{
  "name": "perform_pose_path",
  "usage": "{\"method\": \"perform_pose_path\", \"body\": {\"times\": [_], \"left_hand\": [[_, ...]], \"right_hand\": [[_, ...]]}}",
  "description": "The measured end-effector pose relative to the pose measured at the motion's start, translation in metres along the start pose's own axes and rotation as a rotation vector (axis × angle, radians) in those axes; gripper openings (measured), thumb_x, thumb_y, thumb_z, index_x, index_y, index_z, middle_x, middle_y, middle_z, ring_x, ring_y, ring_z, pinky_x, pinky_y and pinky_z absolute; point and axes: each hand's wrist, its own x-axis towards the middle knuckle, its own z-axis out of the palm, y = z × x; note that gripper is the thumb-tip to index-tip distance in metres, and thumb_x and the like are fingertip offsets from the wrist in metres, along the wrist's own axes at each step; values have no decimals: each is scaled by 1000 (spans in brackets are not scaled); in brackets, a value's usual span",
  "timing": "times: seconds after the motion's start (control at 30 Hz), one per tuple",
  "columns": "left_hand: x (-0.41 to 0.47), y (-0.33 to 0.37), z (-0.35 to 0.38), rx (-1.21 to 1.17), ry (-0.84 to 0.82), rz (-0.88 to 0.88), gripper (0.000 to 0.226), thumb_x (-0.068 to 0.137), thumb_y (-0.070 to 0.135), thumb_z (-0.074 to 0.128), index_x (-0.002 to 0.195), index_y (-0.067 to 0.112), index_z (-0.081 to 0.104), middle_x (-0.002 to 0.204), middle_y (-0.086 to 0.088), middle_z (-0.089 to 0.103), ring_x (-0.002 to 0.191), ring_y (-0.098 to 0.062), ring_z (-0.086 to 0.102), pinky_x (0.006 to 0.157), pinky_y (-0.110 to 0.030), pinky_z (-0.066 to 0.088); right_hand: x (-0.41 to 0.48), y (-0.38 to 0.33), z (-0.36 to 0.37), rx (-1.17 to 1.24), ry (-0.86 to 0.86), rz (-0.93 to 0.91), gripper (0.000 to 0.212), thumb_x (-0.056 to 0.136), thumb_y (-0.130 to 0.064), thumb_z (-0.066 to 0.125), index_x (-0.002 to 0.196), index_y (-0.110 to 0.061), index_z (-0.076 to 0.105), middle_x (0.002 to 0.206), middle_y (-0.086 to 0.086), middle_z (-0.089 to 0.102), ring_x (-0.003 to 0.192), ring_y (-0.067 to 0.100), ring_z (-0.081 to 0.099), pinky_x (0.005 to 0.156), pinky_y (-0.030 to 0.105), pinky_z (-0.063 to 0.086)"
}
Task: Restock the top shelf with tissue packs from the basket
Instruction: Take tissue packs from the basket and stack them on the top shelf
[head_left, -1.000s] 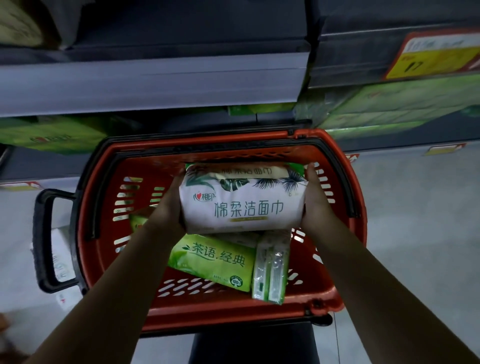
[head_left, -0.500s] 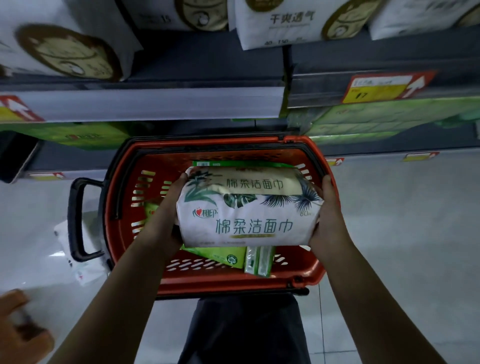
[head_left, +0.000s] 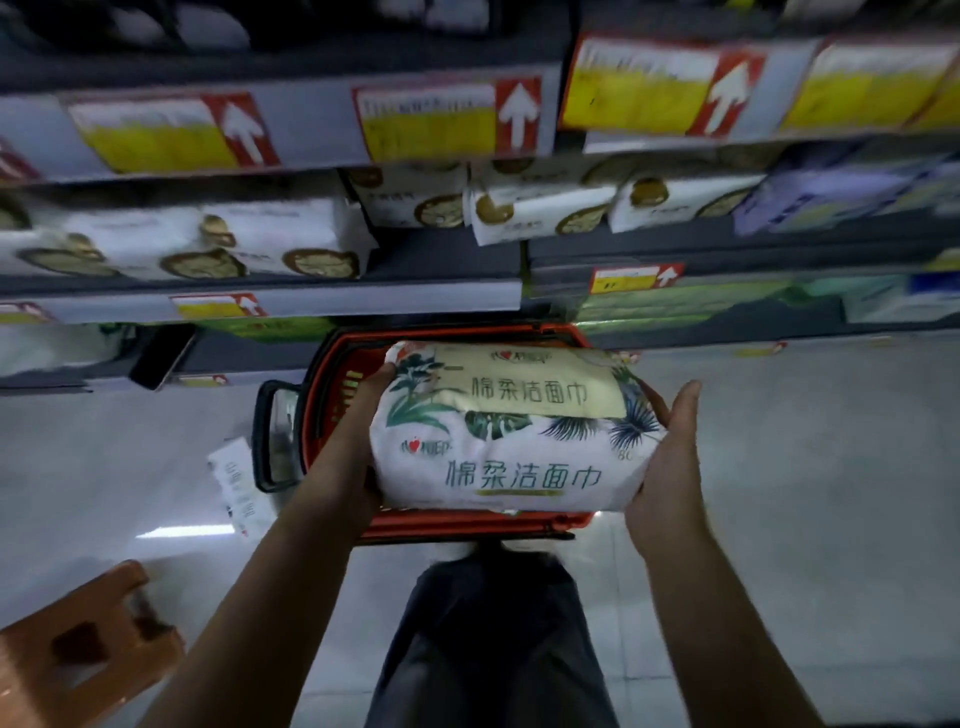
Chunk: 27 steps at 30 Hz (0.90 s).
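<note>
A white tissue pack (head_left: 511, 447) with green leaf print and teal lettering is held in the air between both hands, above the red basket (head_left: 332, 364) on the floor. My left hand (head_left: 353, 447) grips its left end. My right hand (head_left: 665, 457) clasps its right end, thumb raised. The pack hides most of the basket's inside. Grey shelves (head_left: 311, 304) with white tissue packs (head_left: 260, 244) rise in front of me.
Yellow and red price tags (head_left: 431, 122) line the shelf edges. An orange plastic stool (head_left: 78, 649) stands at the lower left. A white pack (head_left: 239, 488) lies on the floor left of the basket's black handle (head_left: 265, 436). Green packs (head_left: 675, 306) fill a lower shelf.
Both hands have lifted the white pack up out of the basket. The view has tilted upward, bringing higher shelves and the orange stool into sight.
</note>
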Motion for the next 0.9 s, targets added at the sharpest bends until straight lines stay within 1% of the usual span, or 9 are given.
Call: {"method": "perform_pose_path", "body": {"times": [0.1, 0.23, 0.4, 0.47, 0.53, 0.6, 0.67, 0.8, 0.9], "left_hand": [[-41, 23, 25, -7, -3, 36, 44, 93, 47, 40, 105, 15, 68, 101, -10, 74, 87, -20, 73, 62, -26, 57], [-101, 64, 46, -22, -7, 102, 44, 95, 44, 41, 113, 13, 65, 100, -11, 74, 87, -22, 72, 67, -31, 58], [-171, 110, 72, -5, -13, 214, 39, 97, 39, 36, 121, 17, 57, 96, 0, 72, 79, -15, 71, 56, -25, 56], [-201, 129, 79, -7, -22, 254, 35, 102, 28, 29, 130, 14, 47, 113, -8, 65, 91, -18, 67, 53, -18, 51], [-232, 141, 79, 3, -28, 340, 29, 100, 28, 39, 122, 18, 56, 116, -5, 67, 88, -13, 69, 51, -17, 51], [-258, 154, 75, 4, -125, 454, 37, 67, 56, 75, 98, 36, 73, 105, 7, 73, 77, -6, 71, 55, -23, 56], [-276, 171, 73, 37, -115, 577, 61, 36, 67, 84, 91, 42, 75, 91, 15, 74, 77, -1, 70, 57, -20, 56], [-306, 204, 92, -81, -148, 564, 38, 90, 44, 46, 87, 17, 72, 70, 0, 74, 60, -12, 71, 44, -20, 51], [-327, 220, 100, -82, -228, 566, 47, 98, 42, 34, 91, 15, 72, 79, -5, 76, 68, -17, 73, 48, -24, 55]], "right_hand": [[-49, -28, 4, 8, 14, -52, 69, 85, -75, 26, 121, -28, 62, 98, -4, 74, 103, 21, 65, 86, 36, 51], [-119, -74, 22, -22, 27, -121, 82, 73, -85, 32, 131, -32, 54, 125, 2, 64, 116, 24, 58, 103, 46, 43], [-198, -142, 29, 51, -46, -241, 63, 88, -70, 23, 107, -27, 66, 77, -7, 74, 79, 14, 70, 79, 35, 51], [-225, -160, 36, 70, -59, -333, 57, 83, -71, 30, 102, -32, 68, 81, -9, 75, 92, 18, 68, 84, 38, 50], [-254, -174, 47, 68, -125, -411, 48, 83, -66, 34, 93, -34, 69, 87, -10, 75, 93, 15, 69, 83, 38, 49], [-279, -183, 58, 72, -208, -460, 39, 95, -53, 32, 99, -33, 65, 87, -11, 75, 82, 10, 71, 72, 32, 49], [-298, -192, 68, 90, -264, -505, 35, 99, -45, 32, 103, -32, 63, 92, -8, 75, 85, 12, 70, 71, 32, 49], [-334, -209, 87, 113, -325, -570, 31, 97, -44, 36, 107, -34, 64, 112, -3, 68, 98, 19, 66, 75, 36, 49], [-356, -223, 93, 149, -392, -631, 30, 96, -43, 40, 110, -33, 64, 108, -4, 70, 91, 15, 70, 72, 34, 50]]}}
